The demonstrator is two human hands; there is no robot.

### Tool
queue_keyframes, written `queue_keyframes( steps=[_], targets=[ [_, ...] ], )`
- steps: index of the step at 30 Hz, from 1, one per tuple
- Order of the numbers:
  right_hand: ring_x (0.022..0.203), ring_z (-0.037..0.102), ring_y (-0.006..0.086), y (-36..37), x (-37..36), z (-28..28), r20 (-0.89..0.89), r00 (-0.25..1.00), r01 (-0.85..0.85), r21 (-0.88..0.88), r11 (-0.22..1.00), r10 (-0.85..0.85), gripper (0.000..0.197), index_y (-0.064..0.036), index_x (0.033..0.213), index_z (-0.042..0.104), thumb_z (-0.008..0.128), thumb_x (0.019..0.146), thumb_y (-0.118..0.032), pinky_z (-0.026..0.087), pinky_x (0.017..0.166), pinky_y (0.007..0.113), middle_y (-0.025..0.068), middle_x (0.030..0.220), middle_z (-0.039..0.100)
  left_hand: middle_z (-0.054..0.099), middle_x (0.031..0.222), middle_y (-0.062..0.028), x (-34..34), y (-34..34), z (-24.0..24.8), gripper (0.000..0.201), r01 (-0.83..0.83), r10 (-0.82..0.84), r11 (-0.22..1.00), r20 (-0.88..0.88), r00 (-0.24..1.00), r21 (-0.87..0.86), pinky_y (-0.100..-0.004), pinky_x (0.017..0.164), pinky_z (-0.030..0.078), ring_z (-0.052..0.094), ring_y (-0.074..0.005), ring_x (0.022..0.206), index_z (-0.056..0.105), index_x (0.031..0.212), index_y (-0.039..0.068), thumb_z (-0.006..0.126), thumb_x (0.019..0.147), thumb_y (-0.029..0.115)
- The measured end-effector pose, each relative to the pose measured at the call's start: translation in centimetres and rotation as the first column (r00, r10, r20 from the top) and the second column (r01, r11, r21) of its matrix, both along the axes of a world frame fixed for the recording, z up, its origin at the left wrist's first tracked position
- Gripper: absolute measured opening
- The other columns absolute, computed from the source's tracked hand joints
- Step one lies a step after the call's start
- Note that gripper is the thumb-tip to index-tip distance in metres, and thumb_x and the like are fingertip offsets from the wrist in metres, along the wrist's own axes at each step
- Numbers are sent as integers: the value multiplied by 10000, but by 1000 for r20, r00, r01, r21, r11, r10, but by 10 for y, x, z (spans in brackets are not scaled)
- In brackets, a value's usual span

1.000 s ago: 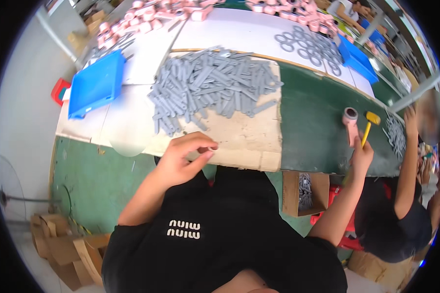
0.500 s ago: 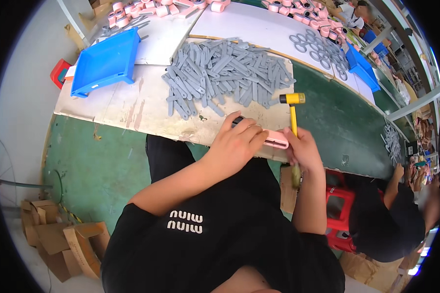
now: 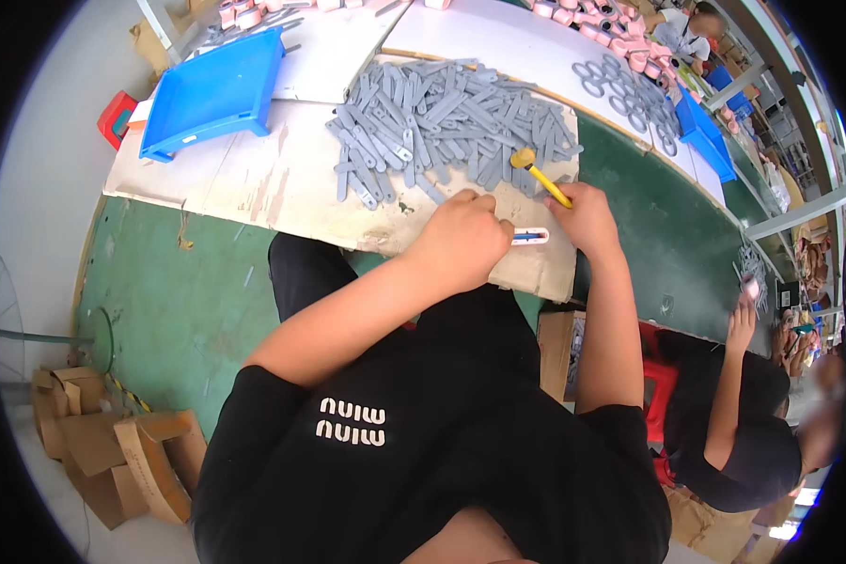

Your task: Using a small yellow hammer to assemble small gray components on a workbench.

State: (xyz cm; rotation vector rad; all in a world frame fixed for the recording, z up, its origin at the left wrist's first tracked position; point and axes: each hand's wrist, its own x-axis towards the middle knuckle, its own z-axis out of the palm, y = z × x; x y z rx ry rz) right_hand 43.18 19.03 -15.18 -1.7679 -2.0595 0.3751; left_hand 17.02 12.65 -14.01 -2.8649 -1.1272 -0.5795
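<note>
My left hand [image 3: 462,240] is closed round a pink plastic part near the front edge of the cardboard-covered table. One end of the pink part [image 3: 533,237] sticks out past my fingers, with a dark slot facing up; the rest is hidden by the hand. In my right hand [image 3: 587,218], just right of that end, is a small mallet [image 3: 545,183] with a yellow handle. Its head leans away to the left, over the near edge of a heap of grey flat strips [image 3: 451,122]. The mallet and the pink part appear apart.
A blue tray [image 3: 211,94] stands at the table's left. Grey rings [image 3: 620,94] lie on the white table behind, near another blue bin [image 3: 705,141] and piled pink parts [image 3: 630,42]. A co-worker [image 3: 738,404] sits at the right. Cardboard boxes [image 3: 113,451] are on the floor.
The mallet has swung from upright to tilted left, its head now over the grey strips. My right hand has risen away from the pink part. The co-worker's hand has lifted with a pink thing.
</note>
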Motion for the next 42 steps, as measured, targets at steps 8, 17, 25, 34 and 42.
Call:
queue_keyframes(
  steps=[8,17,25,34,42],
  targets=[
    [637,669,225,-64,-20,31,-278,945,230,193,954,-172,145,1,988,700,700,991,-143,515,623,358,135,767,712,707,848,-102,-8,-4,-2,191,-2,7,997,61,998,-81,-422,992,473,668,-283,973,748,1021,13,689,884,132],
    [399,410,50,-102,-53,27,-930,276,14,-248,969,-242,99,15,994,687,704,1003,-82,337,371,244,66,749,694,762,1004,-84,-13,-10,-4,471,-60,79,996,391,917,-62,-444,1020,454,672,-258,1048,708,1252,45,828,808,147],
    [468,457,42,-99,-60,10,-860,403,172,-263,949,-311,136,-63,851,724,779,935,-155,316,403,253,-32,659,619,705,818,-106,0,1,-20,310,29,29,996,581,814,-90,-446,832,516,662,-329,834,726,1040,32,844,804,196],
    [699,703,222,-97,-61,0,-639,743,166,-109,980,-197,302,40,1016,707,827,851,-183,550,663,379,153,786,719,736,1051,-170,-11,-15,-27,258,-41,-11,991,389,921,124,-466,941,542,680,-377,1057,742,1070,-38,790,821,7],
    [725,725,362,-102,-46,2,-570,808,178,0,984,-146,309,40,924,681,832,849,-219,550,673,434,198,755,714,719,1063,-173,0,-12,-25,212,-6,-62,976,303,951,216,-507,940,520,675,-383,1058,714,1056,-48,747,865,40]
  ],
)
